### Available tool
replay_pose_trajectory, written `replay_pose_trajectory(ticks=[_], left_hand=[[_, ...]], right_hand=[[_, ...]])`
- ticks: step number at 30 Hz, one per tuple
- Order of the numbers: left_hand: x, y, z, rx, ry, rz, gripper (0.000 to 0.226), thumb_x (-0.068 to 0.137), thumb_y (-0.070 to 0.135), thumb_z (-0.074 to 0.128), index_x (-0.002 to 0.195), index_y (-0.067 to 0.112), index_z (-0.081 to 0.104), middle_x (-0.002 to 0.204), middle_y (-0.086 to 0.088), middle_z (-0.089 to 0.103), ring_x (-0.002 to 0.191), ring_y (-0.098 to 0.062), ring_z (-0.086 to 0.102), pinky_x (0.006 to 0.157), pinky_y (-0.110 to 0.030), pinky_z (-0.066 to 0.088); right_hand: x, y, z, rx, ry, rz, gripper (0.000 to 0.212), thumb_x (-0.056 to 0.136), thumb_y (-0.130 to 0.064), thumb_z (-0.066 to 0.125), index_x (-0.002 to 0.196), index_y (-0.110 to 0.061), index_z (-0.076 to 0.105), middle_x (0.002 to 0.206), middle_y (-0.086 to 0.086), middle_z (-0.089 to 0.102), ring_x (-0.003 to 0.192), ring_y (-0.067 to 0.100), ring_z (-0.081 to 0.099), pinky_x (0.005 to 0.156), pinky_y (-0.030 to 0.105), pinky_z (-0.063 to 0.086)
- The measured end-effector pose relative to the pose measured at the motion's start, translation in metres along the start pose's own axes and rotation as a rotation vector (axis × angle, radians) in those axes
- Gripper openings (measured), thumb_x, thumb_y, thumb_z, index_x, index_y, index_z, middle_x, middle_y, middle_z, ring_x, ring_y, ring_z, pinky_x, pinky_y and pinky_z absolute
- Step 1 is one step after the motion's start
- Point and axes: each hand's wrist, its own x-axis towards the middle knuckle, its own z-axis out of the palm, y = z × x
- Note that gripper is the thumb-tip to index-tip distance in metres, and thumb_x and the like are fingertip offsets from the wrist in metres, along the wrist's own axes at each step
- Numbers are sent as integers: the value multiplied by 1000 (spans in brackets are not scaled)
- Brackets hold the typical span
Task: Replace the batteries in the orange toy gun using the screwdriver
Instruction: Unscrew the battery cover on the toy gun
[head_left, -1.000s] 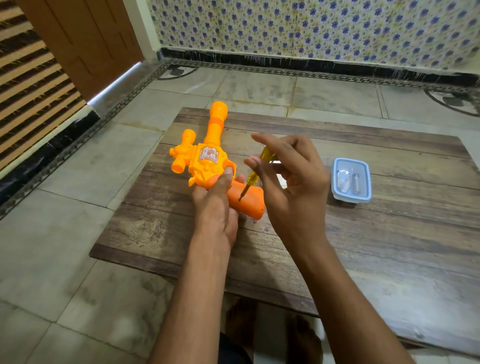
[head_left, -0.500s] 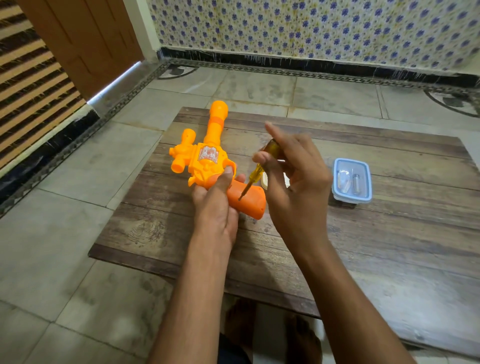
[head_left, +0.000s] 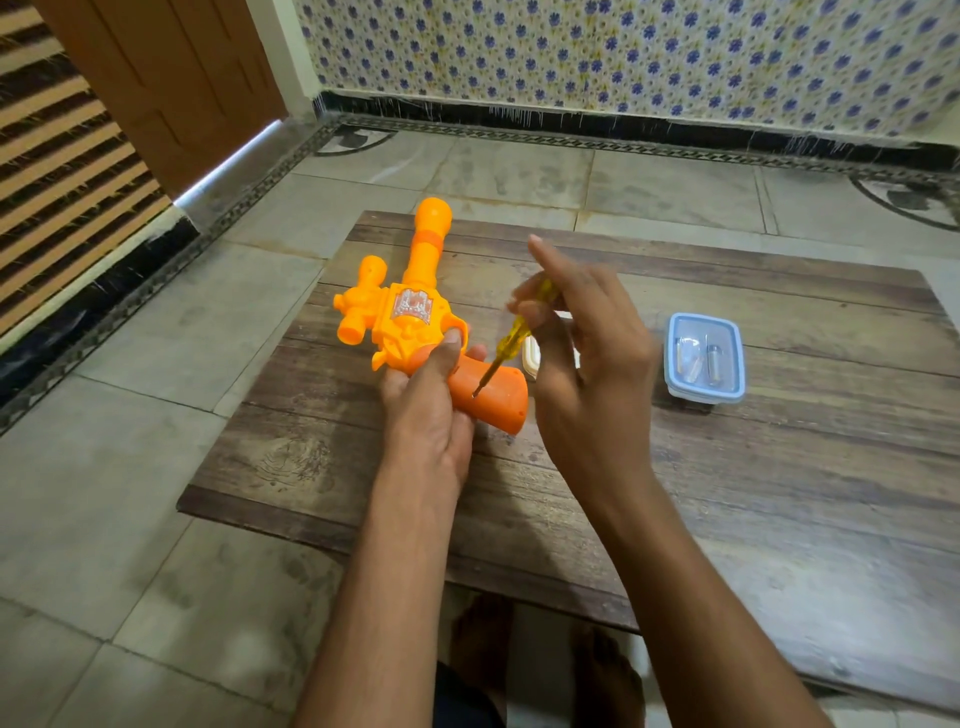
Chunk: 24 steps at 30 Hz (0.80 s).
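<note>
So the orange toy gun (head_left: 410, 317) is lying on the left part of the low wooden table (head_left: 779, 493), barrel pointing to the far side, and the left hand (head_left: 431, 410) is wrapped around it right where the body meets the grip, thumb pressed on top. The right hand (head_left: 587, 374) pinches the yellow screwdriver (head_left: 511, 338) between thumb and fingers with the index finger sticking up, tip planted on the gun's grip. Off to the right sits a small clear container with a blue-rimmed lid (head_left: 705, 357), a couple of batteries inside.
</note>
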Motion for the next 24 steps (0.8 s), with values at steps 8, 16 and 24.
replay_pose_trajectory(ticks=[8,16,24], left_hand=[[-4,0,2,-19,-43,18,49,95,-1,66,141,7,54,130,-25,68,104,-35,70,97,-65,53],[-5,2,2,27,-6,-23,48,95,2,68,140,11,56,124,-19,72,100,-28,76,85,-55,61],[-6,3,4,11,-8,-16,46,95,-1,67,138,10,57,127,-21,70,97,-29,75,86,-56,60]], right_hand=[[0,-3,1,17,29,-8,35,96,3,64,131,-3,66,98,12,56,88,24,64,78,32,56],[-5,-2,1,160,0,106,15,101,-1,54,115,-1,60,104,6,69,97,22,74,80,51,58],[0,1,-1,17,65,21,34,94,2,67,127,-3,69,99,10,63,92,26,67,74,44,58]])
